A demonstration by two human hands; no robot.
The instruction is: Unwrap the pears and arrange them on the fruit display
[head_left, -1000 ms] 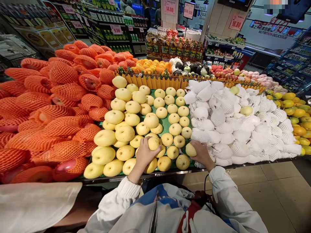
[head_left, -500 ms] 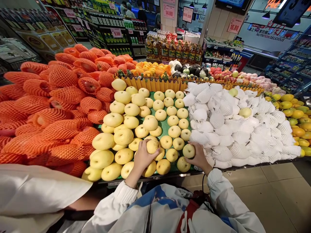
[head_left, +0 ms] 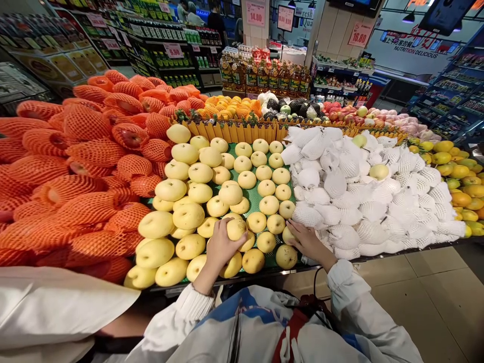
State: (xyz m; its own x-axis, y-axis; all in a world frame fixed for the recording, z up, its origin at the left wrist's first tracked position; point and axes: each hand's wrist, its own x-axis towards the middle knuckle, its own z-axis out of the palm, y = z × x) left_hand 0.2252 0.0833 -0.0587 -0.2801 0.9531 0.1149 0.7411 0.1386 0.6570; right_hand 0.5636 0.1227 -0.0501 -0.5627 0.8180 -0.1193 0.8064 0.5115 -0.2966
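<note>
Rows of pale yellow round pears (head_left: pixel 189 215) lie on a green mat (head_left: pixel 254 194). At the front of the rows, my left hand (head_left: pixel 223 245) has its thumb and fingers curved round a pear (head_left: pixel 236 229) with brown specks. My right hand (head_left: pixel 310 245) is at the right edge of the rows, fingers laid over another pear (head_left: pixel 288 236). Most of that pear is hidden under the fingers. Just in front of it sits a browner pear (head_left: pixel 286 256).
Fruit in orange foam nets (head_left: pixel 91 151) is heaped on the left, and fruit in white foam nets (head_left: pixel 340 201) on the right. A low yellow fence (head_left: pixel 234 132) runs behind the pears. Another person's white clothing (head_left: pixel 64 307) is close at lower left.
My right hand has turned over the pear at the right edge, now covering most of it. My left hand keeps its hold. The view has shifted slightly.
</note>
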